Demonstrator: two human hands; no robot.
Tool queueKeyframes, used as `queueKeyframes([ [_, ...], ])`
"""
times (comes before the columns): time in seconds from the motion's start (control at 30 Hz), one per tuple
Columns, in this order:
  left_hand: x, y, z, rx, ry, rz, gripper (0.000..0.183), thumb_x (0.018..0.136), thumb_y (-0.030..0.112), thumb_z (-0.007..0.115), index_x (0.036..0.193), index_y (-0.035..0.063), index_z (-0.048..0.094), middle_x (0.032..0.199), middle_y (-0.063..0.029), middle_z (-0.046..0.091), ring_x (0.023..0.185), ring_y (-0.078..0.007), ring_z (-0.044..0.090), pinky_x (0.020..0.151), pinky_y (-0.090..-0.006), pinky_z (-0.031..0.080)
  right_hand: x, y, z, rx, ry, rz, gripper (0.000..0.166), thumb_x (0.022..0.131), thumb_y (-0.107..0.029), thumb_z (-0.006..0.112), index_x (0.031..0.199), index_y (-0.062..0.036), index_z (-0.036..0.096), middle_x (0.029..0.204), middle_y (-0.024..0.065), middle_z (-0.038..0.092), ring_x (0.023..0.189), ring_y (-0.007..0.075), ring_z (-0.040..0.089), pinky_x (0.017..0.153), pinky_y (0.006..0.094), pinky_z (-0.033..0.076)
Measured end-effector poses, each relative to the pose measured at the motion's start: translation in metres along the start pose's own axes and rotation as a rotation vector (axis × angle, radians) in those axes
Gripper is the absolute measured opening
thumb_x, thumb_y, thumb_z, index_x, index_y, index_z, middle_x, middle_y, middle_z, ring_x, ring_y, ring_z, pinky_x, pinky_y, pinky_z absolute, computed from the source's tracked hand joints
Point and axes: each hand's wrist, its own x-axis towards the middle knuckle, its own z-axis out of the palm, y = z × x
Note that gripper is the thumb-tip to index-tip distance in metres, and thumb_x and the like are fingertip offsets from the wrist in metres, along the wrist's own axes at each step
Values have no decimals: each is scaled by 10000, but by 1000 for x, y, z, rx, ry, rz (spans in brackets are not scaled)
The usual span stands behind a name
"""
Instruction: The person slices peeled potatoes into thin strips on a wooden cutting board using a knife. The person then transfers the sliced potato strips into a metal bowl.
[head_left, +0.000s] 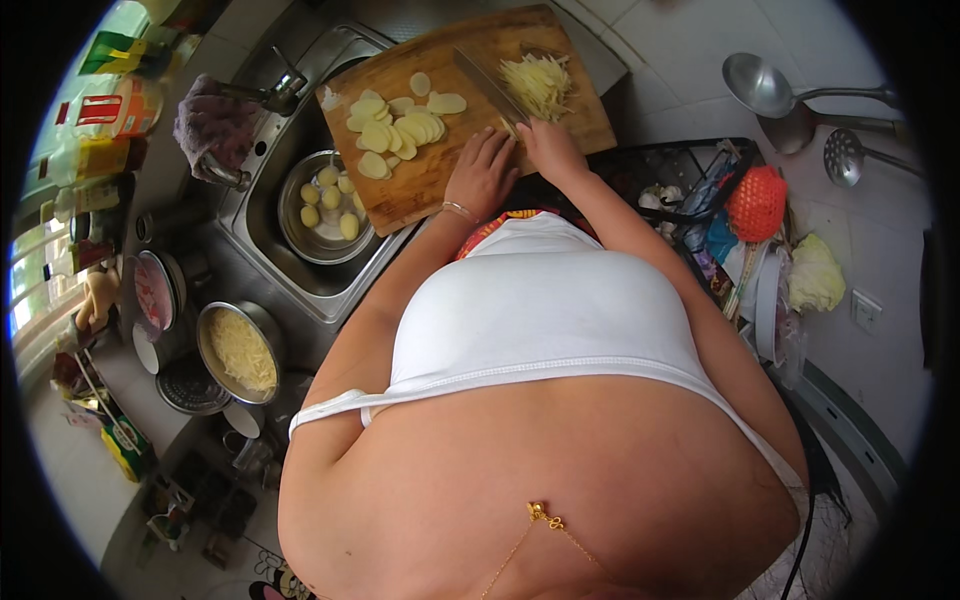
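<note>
My right hand (553, 150) is closed around the handle of a kitchen knife, its wide blade (487, 84) lying across the wooden cutting board (405, 202). My left hand (484, 166) rests on the board just left of the knife, fingers pointing toward it; whether anything is under the fingers is hidden. A small pale sliver (510, 129) shows between the fingertips and the blade. Thin potato slices (409, 127) lie overlapping on the board's left half. Right of the blade sits a heap of potato shreds (537, 82).
The board lies partly over a steel sink (262, 225), where a metal basin (330, 251) holds several peeled potatoes (330, 197). A pot of shreds (241, 352) stands on the left counter. A purple cloth (214, 124) hangs by the faucet (283, 94). Rightward are a black rack (637, 161) and hanging ladles (757, 82).
</note>
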Motion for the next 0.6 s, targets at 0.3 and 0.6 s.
queueKeyframes([
  [0.3,2,2,-1,1,1,-14,544,917,242,724,1392,31,563,1440,-154,550,1406,-375,463,1184,-512,379,-33,10,-8,94,-43,93,383,1069,-286,549,855,20,632,630,176,645,633,387,673,622,483,513],
  [0.6,-1,-2,0,27,-6,-9,544,929,258,707,1401,31,563,1456,-133,547,1419,-358,452,1179,-512,383,-32,4,-9,75,-98,132,347,1046,-268,557,892,24,665,779,290,670,782,498,662,707,575,523],
])
